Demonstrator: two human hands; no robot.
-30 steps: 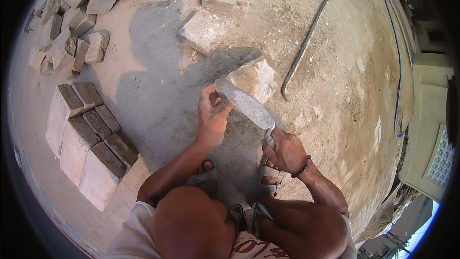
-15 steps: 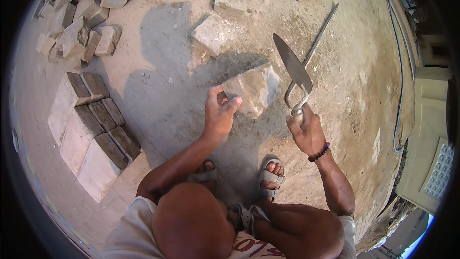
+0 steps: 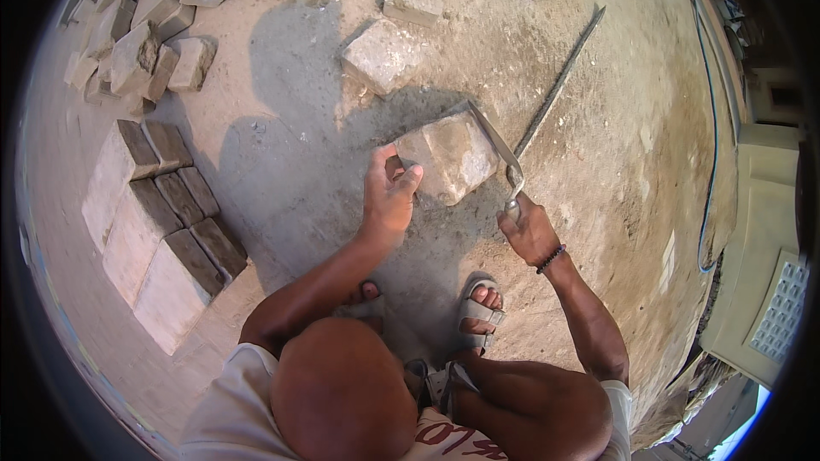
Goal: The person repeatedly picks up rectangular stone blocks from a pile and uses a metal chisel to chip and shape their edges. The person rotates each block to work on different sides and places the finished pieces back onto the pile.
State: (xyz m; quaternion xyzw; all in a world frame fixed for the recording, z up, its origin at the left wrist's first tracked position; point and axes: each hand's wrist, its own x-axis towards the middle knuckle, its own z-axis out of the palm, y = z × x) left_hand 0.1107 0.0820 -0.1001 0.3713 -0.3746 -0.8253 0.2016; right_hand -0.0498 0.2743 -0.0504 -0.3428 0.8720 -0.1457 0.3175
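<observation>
A rough, pale concrete block [image 3: 444,158] sits on the dusty ground in front of me. My left hand [image 3: 389,201] grips its left end, thumb and fingers bent round the corner. A metal trowel [image 3: 495,141] is in my right hand [image 3: 530,232], which is closed round the handle. Its narrow blade is turned edge-on along the block's right side and seems to touch it. My sandalled feet show below, between my forearms.
A long metal bar [image 3: 564,77] lies to the right. Another block [image 3: 384,55] lies above mine. Broken blocks [image 3: 135,64] are heaped at upper left, stacked pavers [image 3: 128,235] at left. A blue hose [image 3: 711,162] runs along the right edge beside a pale wall [image 3: 760,205].
The trowel blade left my left fingertips, swung up and right, then came down against the block's right side. My left hand stays at the block's left end.
</observation>
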